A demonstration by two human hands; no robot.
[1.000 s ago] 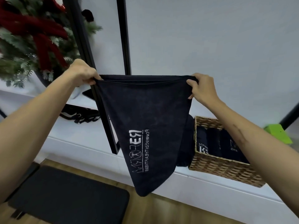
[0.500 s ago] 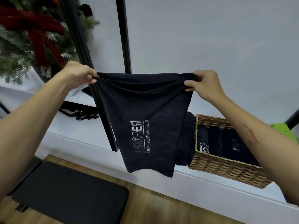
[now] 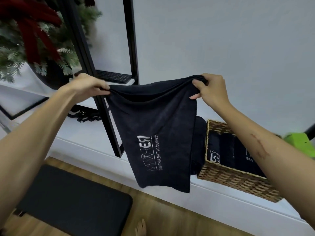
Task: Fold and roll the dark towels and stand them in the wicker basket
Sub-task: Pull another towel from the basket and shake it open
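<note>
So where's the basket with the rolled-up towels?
In the head view, the wicker basket sits low on the right, on the white ledge, just right of the hanging dark towel and under the person's right forearm.

Materials and finishes, noted outward from the two-handed grip

Held towel (image 3: pixel 158 133): dark matt cloth, soft nap, white print. Wicker basket (image 3: pixel 238 183) below the right hand (image 3: pixel 210 90): coarse woven cane, matt tan, holding rolled towels (image 3: pixel 228 150) of like cloth. Frame (image 3: pixel 105 106) beneath the left hand (image 3: pixel 88 86): black metal, satin. Ledge (image 3: pixel 81 138): smooth white. Floor (image 3: pixel 162 217): wood grain, low sheen. Mat (image 3: pixel 73 201): matt black.
</note>
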